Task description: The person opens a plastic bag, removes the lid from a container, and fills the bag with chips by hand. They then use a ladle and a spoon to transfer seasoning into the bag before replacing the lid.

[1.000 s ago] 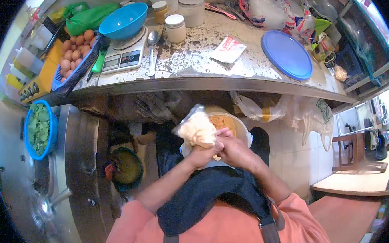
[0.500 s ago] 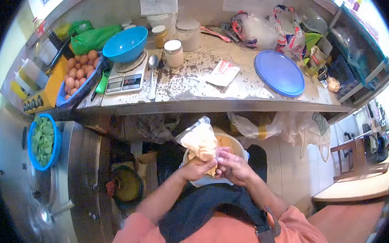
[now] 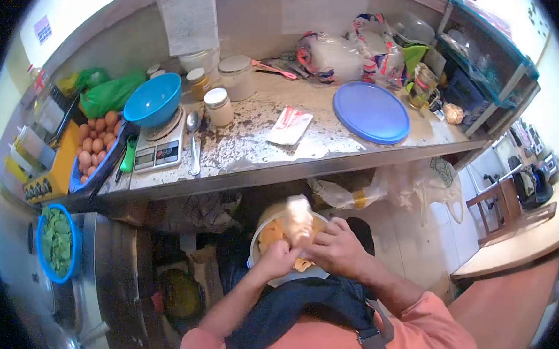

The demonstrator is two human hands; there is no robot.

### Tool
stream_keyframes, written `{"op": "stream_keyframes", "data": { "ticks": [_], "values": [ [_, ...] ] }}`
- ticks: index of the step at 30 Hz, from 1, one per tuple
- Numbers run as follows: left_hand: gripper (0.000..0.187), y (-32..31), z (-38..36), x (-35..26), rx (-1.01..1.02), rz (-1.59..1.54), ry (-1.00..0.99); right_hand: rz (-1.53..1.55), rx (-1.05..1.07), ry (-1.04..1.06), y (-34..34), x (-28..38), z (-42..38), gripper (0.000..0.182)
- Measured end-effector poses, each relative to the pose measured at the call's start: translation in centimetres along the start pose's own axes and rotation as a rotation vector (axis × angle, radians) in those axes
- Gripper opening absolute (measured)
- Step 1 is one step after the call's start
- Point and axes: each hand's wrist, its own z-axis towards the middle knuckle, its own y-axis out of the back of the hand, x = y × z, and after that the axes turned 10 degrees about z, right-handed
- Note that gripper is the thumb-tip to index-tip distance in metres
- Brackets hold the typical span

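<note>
Bag (image 3: 299, 217) points lengthwise forward over the tub (image 3: 254, 248), beyond the curled fingers (image 3: 326, 239) of left hand (image 3: 277, 260) and right hand (image 3: 344, 255), which grip its near end, both equally close.

Worn counter (image 3: 243, 152) at twelve o'clock, greyish wall (image 3: 248, 23) behind, paper sheet (image 3: 189, 20) at eleven, bright light (image 3: 503, 7) and shelf (image 3: 492, 43) toward two, wooden chair (image 3: 510, 204) and table (image 3: 524, 243) near four, pale tiles (image 3: 418, 243), probably floor, metal cabinet (image 3: 125, 264) at eight
</note>
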Motion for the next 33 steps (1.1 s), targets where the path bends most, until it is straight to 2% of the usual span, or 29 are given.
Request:
{"op": "stream_keyframes", "data": {
  "ticks": [2,4,6,8,11,12,13,14,15,16,18,19,21,22,23,24,25,27,28,29,30,32,33],
  "values": [
    [0.027,-1.0,1.1,2.7,0.044,0.377,-0.277,-0.013,-0.012,0.047,0.4,0.4,0.1,0.023],
    [0.022,-0.2,0.3,1.4,0.092,0.450,-0.300,-0.024,-0.019,0.097,-0.1,0.7,0.1,0.023],
    [0.020,0.7,-0.4,-0.7,0.028,0.757,-0.210,-0.085,-0.048,0.061,-1.5,0.6,-0.3,0.020],
    [0.022,1.1,-0.2,-0.7,-0.029,0.740,-0.242,-0.074,-0.098,-0.019,-2.3,0.0,-0.6,0.019],
    [0.022,0.8,1.0,0.9,0.002,0.087,-0.115,0.008,-0.137,-0.198,-3.0,-0.8,-1.0,0.019],
    [0.022,0.2,1.5,1.8,0.008,0.095,-0.117,0.079,-0.118,-0.298,-3.2,-0.9,-1.1,0.021],
    [0.019,-0.8,1.9,2.7,-0.013,-0.093,-0.091,0.080,-0.124,-0.306,-3.4,-1.1,-1.3,0.021],
    [0.017,-1.4,2.1,3.5,-0.034,-0.280,-0.063,0.139,-0.038,-0.366,-3.6,-1.3,-1.4,0.022],
    [0.017,-1.6,2.1,3.7,-0.027,-0.277,-0.064,0.196,0.050,-0.425,-3.6,-1.6,-1.5,0.022],
    [0.016,-1.8,2.0,3.8,0.000,-0.295,-0.053,0.196,0.044,-0.434,-3.6,-1.9,-1.8,0.022],
    [0.015,-1.7,1.8,3.6,0.039,-0.306,-0.038,0.280,-0.025,-0.259,-3.4,-2.2,-2.1,0.023],
    [0.015,-1.5,1.4,3.4,0.060,-0.249,-0.074,0.284,-0.031,-0.273,-3.2,-2.3,-1.9,0.023],
    [0.016,-0.9,0.6,1.8,0.095,-0.187,-0.116,0.215,-0.145,0.115,-2.6,-2.8,-1.1,0.023],
    [0.015,-0.4,-0.2,0.5,0.066,0.054,-0.130,0.210,-0.151,0.106,-2.8,-2.5,-1.4,0.023],
    [0.015,0.0,-0.5,-0.4,0.031,0.294,-0.146,0.268,-0.108,0.008,-3.2,-2.2,-1.7,0.024],
    [0.015,0.0,-0.4,-0.7,0.036,0.294,-0.150,0.328,-0.062,-0.090,-3.3,-1.9,-1.9,0.025],
    [0.012,0.1,-0.4,-0.9,-0.039,0.355,-0.204,0.324,-0.063,-0.094,-3.2,-2.0,-1.8,0.025],
    [0.011,-0.3,0.4,-0.1,-0.112,0.416,-0.261,0.242,0.167,-0.326,-3.0,-2.1,-1.5,0.027],
    [0.009,-1.0,1.7,1.2,-0.070,0.040,-0.185,0.241,0.164,-0.330,-3.5,-2.2,-1.4,0.027],
    [0.008,-1.6,2.7,2.6,-0.023,-0.334,-0.104,0.224,0.074,-0.332,-4.2,-2.5,-1.4,0.028],
    [0.008,-2.0,2.8,2.6,-0.017,-0.330,-0.104,0.208,-0.017,-0.335,-4.6,-2.6,-1.4,0.029],
    [0.006,-3.0,2.9,2.4,-0.102,-0.551,-0.008,0.257,-0.065,-0.332,-4.8,-2.8,-1.7,0.027],
    [0.006,-3.1,2.9,2.2,-0.103,-0.552,-0.008,0.307,-0.110,-0.326,-4.8,-3.0,-1.9,0.025]
  ]
}}
